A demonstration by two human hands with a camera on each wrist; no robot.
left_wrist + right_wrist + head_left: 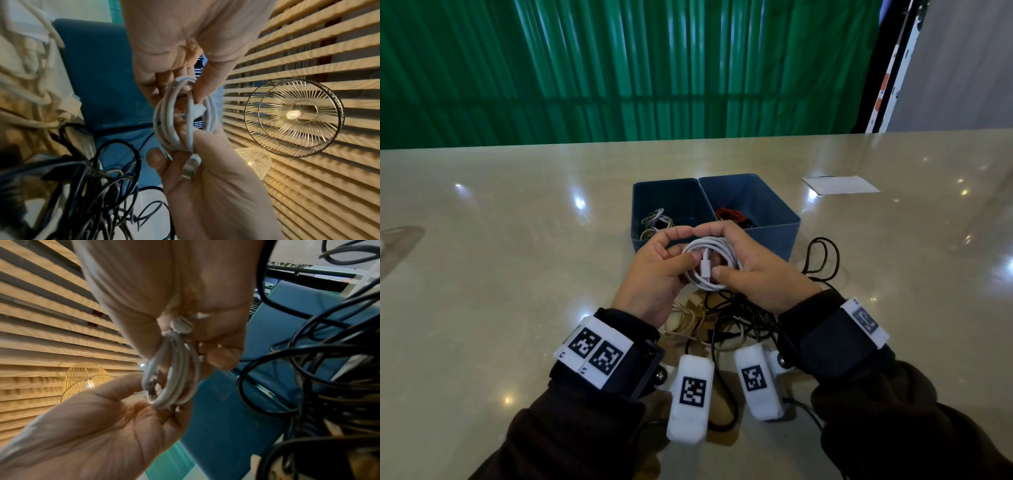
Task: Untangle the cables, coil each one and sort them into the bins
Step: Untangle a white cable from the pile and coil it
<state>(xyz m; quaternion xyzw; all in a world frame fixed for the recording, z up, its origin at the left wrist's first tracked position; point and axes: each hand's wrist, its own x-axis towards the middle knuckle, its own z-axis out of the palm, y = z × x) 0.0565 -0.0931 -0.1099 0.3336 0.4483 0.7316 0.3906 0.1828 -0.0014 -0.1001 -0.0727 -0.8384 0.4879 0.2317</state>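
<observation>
White coil point(709, 262), one; two hands; two bins.

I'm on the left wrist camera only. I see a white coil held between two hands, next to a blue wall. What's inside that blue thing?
Observer: It is two blue bins side by side. The left bin holds pale white and grey cables.
Operator: And the other one?
Observer: The right bin holds red and black cables.
Operator: Is the coil in a bin yet?
Observer: No. In the head view the left hand and right hand hold the white coil at the bins' near edge, about where the two meet.
</observation>
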